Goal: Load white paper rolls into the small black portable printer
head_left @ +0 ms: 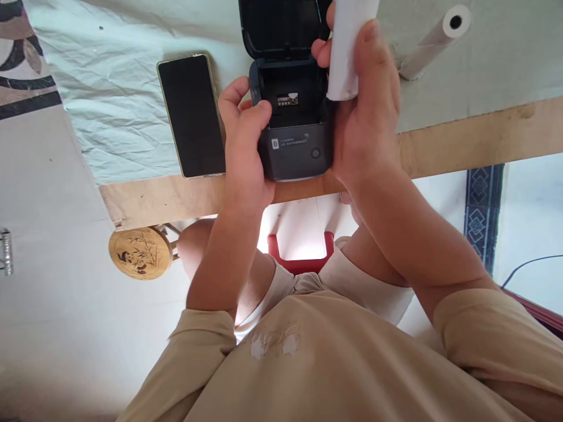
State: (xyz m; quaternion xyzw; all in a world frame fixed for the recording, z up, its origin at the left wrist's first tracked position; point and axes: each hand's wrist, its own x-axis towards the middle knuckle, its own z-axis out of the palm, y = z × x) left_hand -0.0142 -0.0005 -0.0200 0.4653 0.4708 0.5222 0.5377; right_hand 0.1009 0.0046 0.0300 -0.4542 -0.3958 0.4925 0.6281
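Note:
A small dark grey printer [295, 143] stands at the table's near edge with its lid [281, 26] flipped open, showing an empty compartment with a small label inside. My left hand [244, 146] grips the printer's left side, thumb at the rim of the compartment. My right hand [365, 105] holds a white paper roll [349, 41] upright just above the right side of the open compartment, its palm resting against the printer's right flank.
A black smartphone [192, 114] lies face up to the left of the printer on the pale cloth [109, 99]. A second white paper roll [435, 41] lies at the back right. Below the table edge are a round bamboo stool [141, 253] and a red seat [301, 255].

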